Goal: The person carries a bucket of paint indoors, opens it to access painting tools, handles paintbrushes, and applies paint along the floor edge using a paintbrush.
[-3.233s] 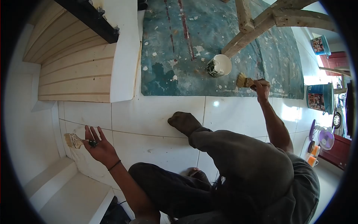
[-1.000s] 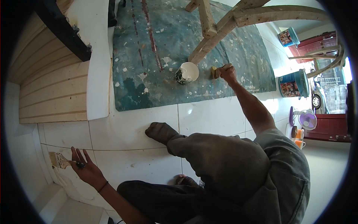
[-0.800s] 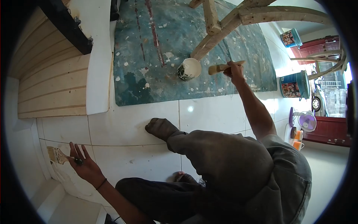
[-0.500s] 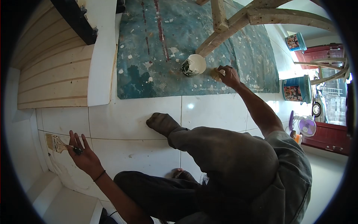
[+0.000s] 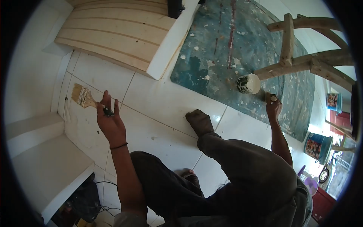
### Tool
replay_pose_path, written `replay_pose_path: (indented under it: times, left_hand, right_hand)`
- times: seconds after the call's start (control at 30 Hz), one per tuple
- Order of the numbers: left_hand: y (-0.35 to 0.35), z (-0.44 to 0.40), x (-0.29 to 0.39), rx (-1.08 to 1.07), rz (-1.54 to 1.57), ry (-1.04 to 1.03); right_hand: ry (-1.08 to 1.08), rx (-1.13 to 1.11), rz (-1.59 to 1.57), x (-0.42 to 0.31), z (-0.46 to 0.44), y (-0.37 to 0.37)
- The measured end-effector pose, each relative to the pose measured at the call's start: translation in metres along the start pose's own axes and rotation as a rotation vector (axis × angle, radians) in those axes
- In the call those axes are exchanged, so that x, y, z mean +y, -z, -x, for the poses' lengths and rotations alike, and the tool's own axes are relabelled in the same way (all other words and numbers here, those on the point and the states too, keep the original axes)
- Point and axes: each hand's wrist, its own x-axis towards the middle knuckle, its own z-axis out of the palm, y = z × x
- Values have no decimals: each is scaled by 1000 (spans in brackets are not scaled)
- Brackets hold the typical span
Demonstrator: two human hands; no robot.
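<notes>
My left hand (image 5: 110,123) holds a flat paintbrush (image 5: 86,97) above the white tiles, palm up, with some fingers loosely raised. The brush's pale bristles point up and left, and its dark handle end shows by the fingers. My right hand (image 5: 274,109) is closed at the near edge of the drop cloth, round a small tan thing (image 5: 273,98) with a pale end; its kind is unclear. Just left of that hand, a paint-smeared pot (image 5: 248,84) of white paint lies tilted in view on the paint-spotted green cloth (image 5: 211,81).
A wooden frame (image 5: 289,45) stands on the cloth beside the pot. Wood planks (image 5: 113,32) with a white edge are at the upper left, and a white step (image 5: 56,151) at the lower left. Two blue buckets (image 5: 318,147) and a purple fan (image 5: 311,184) are on the right.
The view has turned and shifted, so the cloth, pot and frame appear farther right. My left hand has raised the paintbrush a little. My right hand keeps its hold beside the pot.
</notes>
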Motion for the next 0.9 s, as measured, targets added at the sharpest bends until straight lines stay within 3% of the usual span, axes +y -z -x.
replay_pose_path:
  times: [0.07,0.1,0.13,0.23,0.33,0.4,0.43,0.47,0.53,0.57,0.6,0.67,0.7,0.77,0.8,0.87,0.9]
  left_hand:
    - [0,1,0,-9,2,-3]
    - [-1,4,1,-8,2,-5]
    - [-4,3,0,27,6,12]
    - [-4,2,1,45,16,30]
    - [3,-1,-2,10,12,14]
    - [11,-5,-7,-30,13,13]
    - [16,-9,-10,-19,20,24]
    - [17,-13,-14,-10,33,37]
    - [10,-8,-12,-12,-3,51]
    - [9,-7,-9,-29,-18,50]
    - [7,-4,-9,-36,-27,40]
    - [3,0,-6,-60,-83,18]
    - [-6,6,-3,-54,-95,19]
    - [-8,7,-3,-78,-106,19]
    - [-7,8,-3,-88,-118,17]
    - [-8,6,-5,-104,-100,28]
    - [-12,7,-4,-97,-106,24]
  right_hand:
    - [227,376,111,-7,9,2]
    - [37,4,221,26,9,-20]
    - [73,80,173,13,22,-19]
    - [-192,120,-49,45,-29,-9]
    - [-518,262,-1114,73,-40,0]
    - [-391,-165,-1486,159,-25,-53]
    - [-749,123,-973,71,14,-39]
    - [-740,127,-1047,67,18,-37]
    - [-262,-15,-469,93,-21,-37]
    - [-237,-3,-228,64,-31,-11]
    - [-119,76,-135,49,-44,13]
    - [-188,332,-158,-12,-43,71]
    - [-199,347,-152,-12,-42,75]
    - [32,813,-153,-11,-40,77]
    - [110,915,-20,-3,-36,61]
    - [-61,220,-49,52,-12,-2]
    - [-66,224,-51,48,-15,4]
